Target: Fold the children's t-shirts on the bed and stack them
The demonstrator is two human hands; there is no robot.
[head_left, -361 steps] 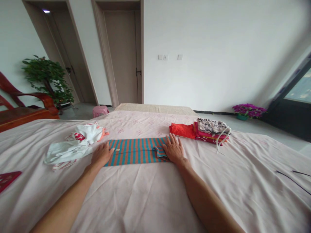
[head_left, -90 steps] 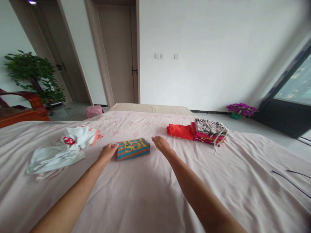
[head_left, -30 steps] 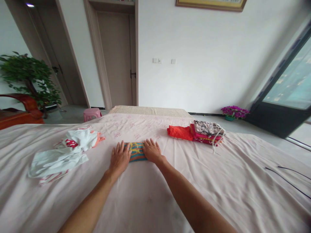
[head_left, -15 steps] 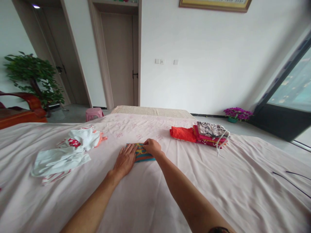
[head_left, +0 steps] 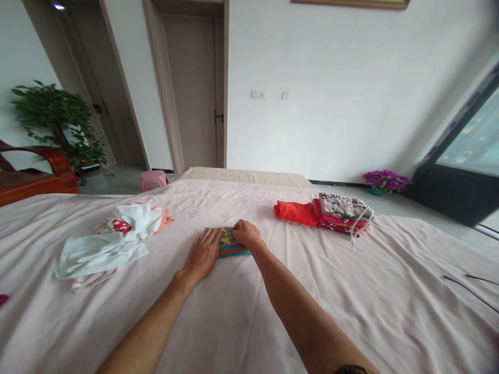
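A small folded piece of clothing (head_left: 229,246), blue-green with orange and yellow patterning, lies flat on the sheet in front of me. My left hand (head_left: 202,254) rests on its left part, palm down with the fingers stretched out. At the upper right of the cloth, my right hand (head_left: 247,235) has its fingers curled and pinched on the fabric. Both hands cover parts of the garment, so its full outline is hidden.
A pink patterned sheet (head_left: 218,322) covers the wide surface. Loose white and red clothes (head_left: 113,236) lie crumpled at left. To the right sit a red cloth (head_left: 295,213) and a folded stack (head_left: 341,213) with a white drawstring. Dark cords (head_left: 468,292) lie far right.
The whole view has shifted slightly. My left hand stays flat on the folded garment, and my right fingers remain at its upper right with little movement.
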